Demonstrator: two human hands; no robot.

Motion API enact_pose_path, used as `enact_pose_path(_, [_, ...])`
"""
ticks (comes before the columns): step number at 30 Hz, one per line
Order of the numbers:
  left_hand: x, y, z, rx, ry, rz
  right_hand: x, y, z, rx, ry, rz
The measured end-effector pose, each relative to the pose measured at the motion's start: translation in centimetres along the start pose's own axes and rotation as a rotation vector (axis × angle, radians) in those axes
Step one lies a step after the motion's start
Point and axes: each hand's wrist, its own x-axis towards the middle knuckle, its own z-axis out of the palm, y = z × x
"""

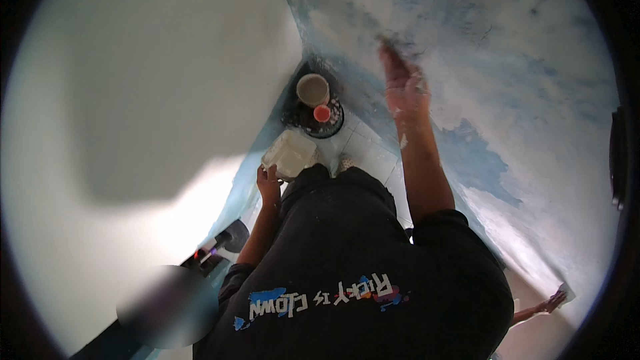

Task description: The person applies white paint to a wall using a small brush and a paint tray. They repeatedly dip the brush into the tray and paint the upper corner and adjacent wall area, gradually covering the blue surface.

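My left hand (269, 185) grips the near-left edge of a whitish rectangular plastic tray (292, 152), tilted beside my legs. A pale coating lines its inside. My right hand (406, 82) is raised at the right-hand wall (480, 85), smeared with white compound and blurred by motion. Whether a thin tool is in its fingers cannot be made out; a dark, blurred shape shows by the fingertips. White filler covers much of this wall unevenly, with bluish patches (475, 160) showing through.
In the corner stand a pale bucket (312, 89), a red cup (322, 113) and a dark, splattered tub (327, 132) on the tiled floor (367, 145). A smooth white wall (150, 85) rises at left. At lower right, another person's hand (555, 301) presses a flat tool to the wall.
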Motion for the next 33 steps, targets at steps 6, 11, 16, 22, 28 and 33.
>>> enact_pose_path(6, [-2.4,-0.8,-0.4,-0.094,0.077,-0.034,-7.0,-1.8,3.0,0.181,0.250,0.489])
enact_pose_path(11, [-3.9,-0.7,0.0,-0.241,0.086,0.003,-5.0,6.7,-4.1,-0.149,0.738,0.737])
enact_pose_path(16, [-5.1,-0.6,0.4,-0.235,0.147,-0.045,-0.6,-2.2,-2.3,0.065,0.360,0.288])
enact_pose_path(22, [-3.3,-0.7,0.5,-0.218,0.168,-0.030,-8.3,0.4,-3.5,0.060,0.316,0.632])
enact_pose_path(28, [1.0,0.0,-0.5,-0.169,0.074,0.009,0.9,13.2,-6.2,0.102,0.394,0.517])
enact_pose_path(33, [4.6,1.0,-3.1,-0.131,0.035,-0.033,0.0,4.0,3.0,-0.231,0.317,0.181])
